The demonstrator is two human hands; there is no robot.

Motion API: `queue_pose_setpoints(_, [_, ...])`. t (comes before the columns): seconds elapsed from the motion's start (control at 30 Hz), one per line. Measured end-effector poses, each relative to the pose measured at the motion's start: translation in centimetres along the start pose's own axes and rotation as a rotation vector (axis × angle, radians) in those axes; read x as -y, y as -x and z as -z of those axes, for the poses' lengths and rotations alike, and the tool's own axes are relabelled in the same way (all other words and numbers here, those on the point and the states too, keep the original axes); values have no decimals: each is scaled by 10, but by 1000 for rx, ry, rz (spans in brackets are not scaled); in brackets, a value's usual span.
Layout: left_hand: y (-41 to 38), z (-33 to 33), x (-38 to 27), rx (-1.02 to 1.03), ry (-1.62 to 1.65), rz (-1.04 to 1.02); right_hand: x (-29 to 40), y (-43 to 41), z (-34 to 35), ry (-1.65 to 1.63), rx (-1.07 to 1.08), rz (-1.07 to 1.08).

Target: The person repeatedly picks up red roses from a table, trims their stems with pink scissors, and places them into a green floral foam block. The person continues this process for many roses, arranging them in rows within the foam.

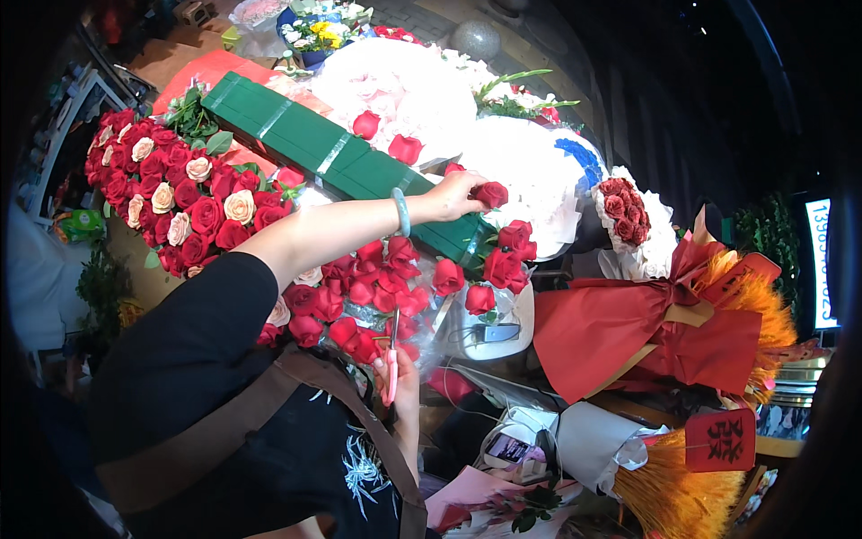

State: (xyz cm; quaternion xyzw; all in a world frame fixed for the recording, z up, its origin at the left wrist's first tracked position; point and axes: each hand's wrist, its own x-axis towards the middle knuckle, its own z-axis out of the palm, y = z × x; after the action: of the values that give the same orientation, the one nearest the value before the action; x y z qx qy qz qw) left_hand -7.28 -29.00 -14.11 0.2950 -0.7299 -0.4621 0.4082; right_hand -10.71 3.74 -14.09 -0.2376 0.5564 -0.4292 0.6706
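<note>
My left hand (455, 197), with a pale green bangle at the wrist, reaches across a long green block (303, 138) that looks like floral foam bound with clear tape. Its fingers close on a red rose (491, 194) at the block's far side; the stem is hidden. Close to my body, my right hand (399, 377) grips pink-handled scissors (391, 367), blades pointing up towards loose red roses (363, 290). More red rose heads (502, 266) cluster at the block's near right end. Two single red roses (405, 149) lie past its far edge.
To the left spreads a dense arrangement of red and peach roses (195, 195). White-wrapped bouquets (404, 87) stand beyond the block. On the right are a red-wrapped bundle (606, 330) and golden wheat-like stalks (680, 478). A phone (506, 448) lies lower right, near a white cable.
</note>
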Motion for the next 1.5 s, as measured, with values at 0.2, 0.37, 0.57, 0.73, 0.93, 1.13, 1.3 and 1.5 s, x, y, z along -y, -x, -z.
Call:
queue_pose_setpoints(0.2, [-14, -4, 9, 85, -145, 64, 11, 5, 8, 47, -28, -84])
queue_pose_setpoints(0.37, [-16, -6, 11, 99, -203, 43, 10, 3, 15, 88, -68, -87])
queue_pose_setpoints(0.57, [-12, -11, 27, 105, -208, 51, 9, 4, 16, 71, -65, -87])
queue_pose_setpoints(0.73, [-3, -13, 35, 67, -188, 59, 12, 5, 14, 65, -76, -114])
queue_pose_setpoints(0.93, [2, -20, 36, 37, -279, 63, 9, 5, 11, 68, -84, -109])
queue_pose_setpoints(1.13, [0, -21, 39, 76, -265, 73, 3, 8, 8, 56, -124, -76])
queue_pose_setpoints(1.3, [2, -8, 37, 182, -105, 138, 0, 6, 10, 107, -226, 55])
queue_pose_setpoints(1.5, [32, 60, 9, 233, -166, 191, 10, -20, -2, 516, -477, 401])
